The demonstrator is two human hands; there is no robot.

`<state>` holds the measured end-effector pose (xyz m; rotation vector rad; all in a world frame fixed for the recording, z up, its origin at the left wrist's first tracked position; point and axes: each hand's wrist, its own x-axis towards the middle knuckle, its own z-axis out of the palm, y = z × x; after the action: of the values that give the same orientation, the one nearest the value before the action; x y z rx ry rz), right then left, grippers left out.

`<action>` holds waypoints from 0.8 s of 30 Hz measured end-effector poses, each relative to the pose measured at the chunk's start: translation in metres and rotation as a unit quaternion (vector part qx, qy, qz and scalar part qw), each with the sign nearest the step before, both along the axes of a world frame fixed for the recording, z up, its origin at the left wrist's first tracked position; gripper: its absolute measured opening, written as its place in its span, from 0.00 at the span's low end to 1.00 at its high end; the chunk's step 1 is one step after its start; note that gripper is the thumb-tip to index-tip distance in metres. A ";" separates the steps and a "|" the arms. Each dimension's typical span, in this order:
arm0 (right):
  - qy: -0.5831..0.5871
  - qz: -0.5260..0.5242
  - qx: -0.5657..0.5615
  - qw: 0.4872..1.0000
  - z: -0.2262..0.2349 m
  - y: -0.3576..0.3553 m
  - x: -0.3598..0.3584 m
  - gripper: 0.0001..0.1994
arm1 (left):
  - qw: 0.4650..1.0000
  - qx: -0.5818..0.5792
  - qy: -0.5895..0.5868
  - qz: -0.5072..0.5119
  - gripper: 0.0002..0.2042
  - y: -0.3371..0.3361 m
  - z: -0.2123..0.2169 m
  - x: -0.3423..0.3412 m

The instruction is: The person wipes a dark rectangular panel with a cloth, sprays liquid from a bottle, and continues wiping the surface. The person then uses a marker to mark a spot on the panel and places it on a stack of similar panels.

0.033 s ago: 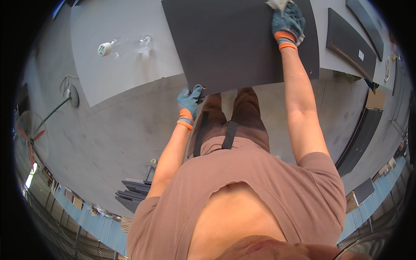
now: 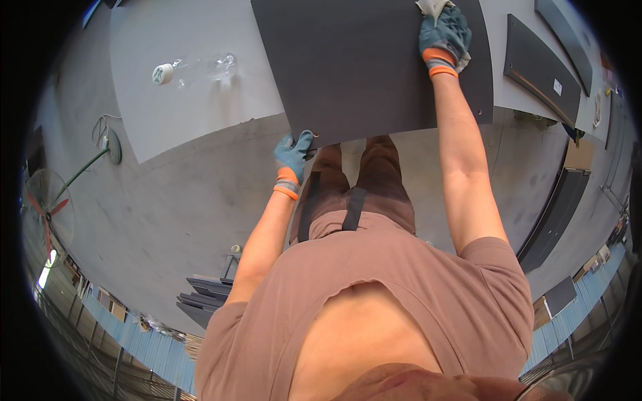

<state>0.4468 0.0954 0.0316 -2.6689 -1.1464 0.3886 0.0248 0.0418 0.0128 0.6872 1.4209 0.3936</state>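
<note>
A large dark grey panel [image 2: 361, 60] lies flat on a pale grey table [image 2: 194, 107]. My left hand [image 2: 293, 155], in a blue glove with an orange cuff, grips the panel's near left corner. My right hand [image 2: 444, 35], gloved the same way, presses a white cloth [image 2: 431, 8] onto the panel near its far right side. Part of the cloth shows beyond and beside the glove.
A clear plastic bottle [image 2: 194, 68] with a white cap lies on the table to the left. More dark panels [image 2: 538, 67] rest at the right, and others [image 2: 558, 207] lean lower right. A stack of dark panels [image 2: 210, 294] sits on the concrete floor, with a standing fan [image 2: 50, 204] at far left.
</note>
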 end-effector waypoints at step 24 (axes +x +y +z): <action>-0.049 0.343 0.110 0.932 -0.015 0.065 -0.204 0.18 | 0.969 -0.156 -0.168 0.097 0.45 -0.003 -0.021 -0.042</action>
<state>0.2426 0.1608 0.0168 -2.0444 -2.0093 0.2094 -0.0167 0.0393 -0.0085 0.2127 1.1914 0.4060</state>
